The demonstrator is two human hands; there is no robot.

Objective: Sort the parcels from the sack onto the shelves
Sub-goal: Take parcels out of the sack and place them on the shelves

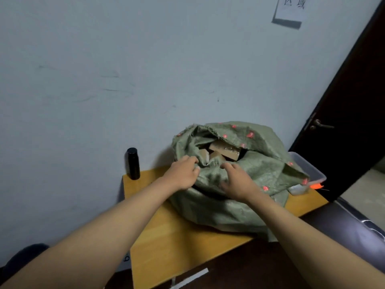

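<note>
Right now both hands are at the mouth of the green woven sack (239, 184), which sits slumped on a yellow wooden table (177, 243) pushed against a pale wall (125, 69). The left hand (183, 174) grips the near left edge of the sack's opening, its fingers curled over the bunched fabric. The right hand (237, 182) lies on the near rim just to the right of it, fingers bent down onto the cloth; whether they actually pinch the fabric or only press on it cannot be told. Both forearms reach in from the near edge of the scene, bare.

The sack's mouth gapes toward the far side, and inside it several brown cardboard parcels (223, 151) show, packed close together; one carries shiny clear tape across its top. Red markings dot the sack's cloth along its folded upper flap and right side.

To the left of the sack, near the table's far left corner, a black cylindrical bottle (133, 163) stands upright, well apart from the left hand. On the right, partly hidden behind the sack, a clear plastic container (310, 174) rests on the table, with something orange (316, 186) just beside its near end. A dark door (354, 122) with a metal handle stands at the far right, and a white paper notice (291, 9) is stuck high on the wall.
</note>
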